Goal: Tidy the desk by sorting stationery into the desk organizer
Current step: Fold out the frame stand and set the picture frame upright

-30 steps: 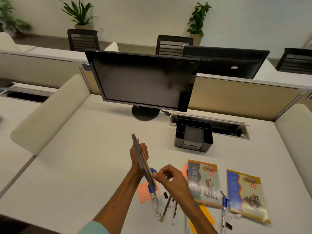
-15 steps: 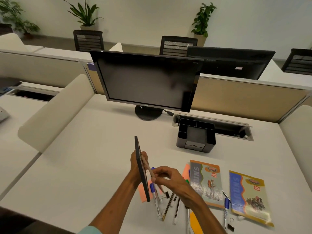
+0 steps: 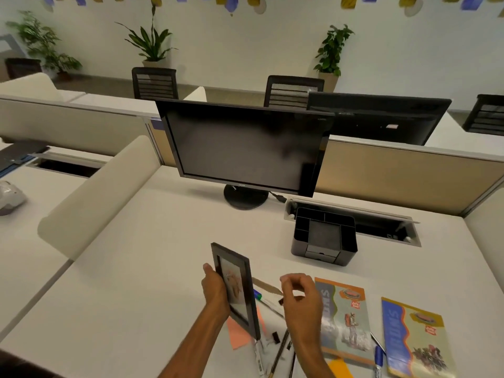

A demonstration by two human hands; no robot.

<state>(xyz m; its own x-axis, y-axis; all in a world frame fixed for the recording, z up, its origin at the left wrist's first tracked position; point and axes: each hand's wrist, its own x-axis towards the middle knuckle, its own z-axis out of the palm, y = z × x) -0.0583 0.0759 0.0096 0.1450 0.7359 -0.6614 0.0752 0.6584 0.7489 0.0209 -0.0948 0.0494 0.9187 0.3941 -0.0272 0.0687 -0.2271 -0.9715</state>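
Your left hand [image 3: 216,293] grips the picture frame [image 3: 236,286] by its long edge and holds it upright, in front of the desk organizer [image 3: 324,237] and to its left. Change over the last second: the frame was edge-on to you, with your right hand pinching the tan prop leg at its back. Now the photo side faces you, the prop leg [image 3: 266,285] juts out from behind the frame on the organizer's side, and your right hand [image 3: 300,298] has come off it. That hand hovers between the frame and the organizer's front, fingers curled. It is blurred, so you cannot tell whether it pinches anything. Hands apart. The organizer stands on the bench [image 3: 136,268] where it was, its compartments seemingly bare. The stationery is unsorted: pens [image 3: 278,353], a marker [image 3: 268,303], orange sticky notes [image 3: 237,334] and a binder clip [image 3: 276,337] lie in front of the organizer, beneath your hands. Two booklets [image 3: 345,320] lie flat just before it. Judgement: the leg looks opened, so the frame is ready to be stood down, freeing both hands for the pens. Sorting proper has barely begun.
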